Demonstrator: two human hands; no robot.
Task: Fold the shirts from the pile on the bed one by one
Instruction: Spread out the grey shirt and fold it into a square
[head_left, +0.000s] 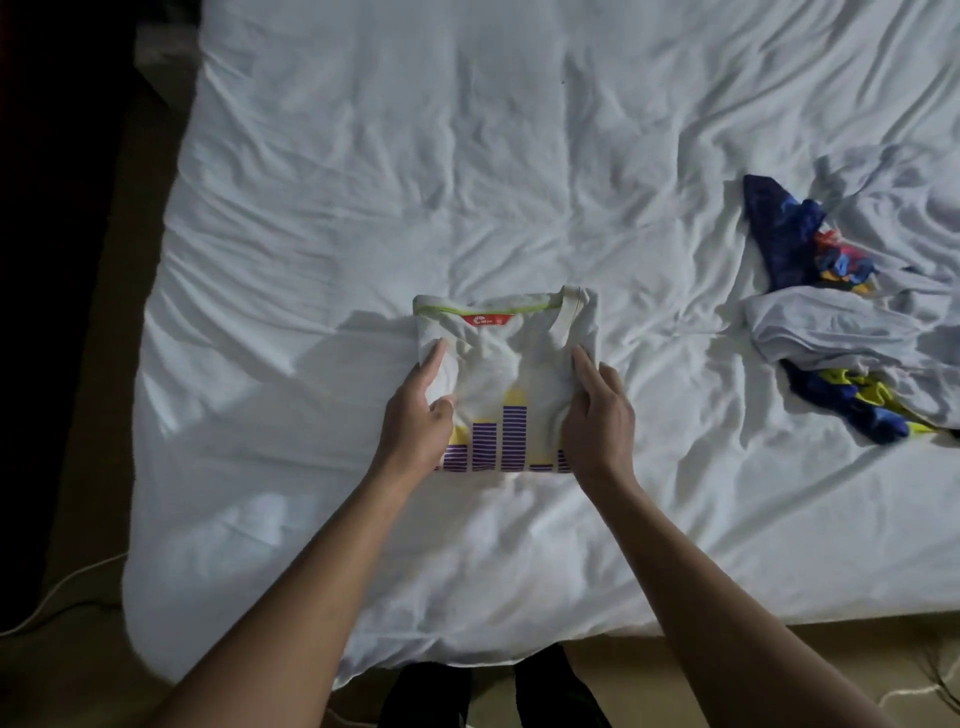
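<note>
Folded white shirt (498, 364), purple-yellow bar print, on bed (311, 208). Left hand (415, 410) flat on shirt's left edge, fingers straight, thumb apart. Right hand (597, 415) along shirt's right edge, thumb hidden, grip unclear. Shirt pile (841, 332) right of shirt, partly cut off

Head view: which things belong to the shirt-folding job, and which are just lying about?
Job: white shirt with purple-and-yellow bars, left hand, right hand, pile of unfolded shirts, bed.
Lying about: white cable on the floor.
</note>
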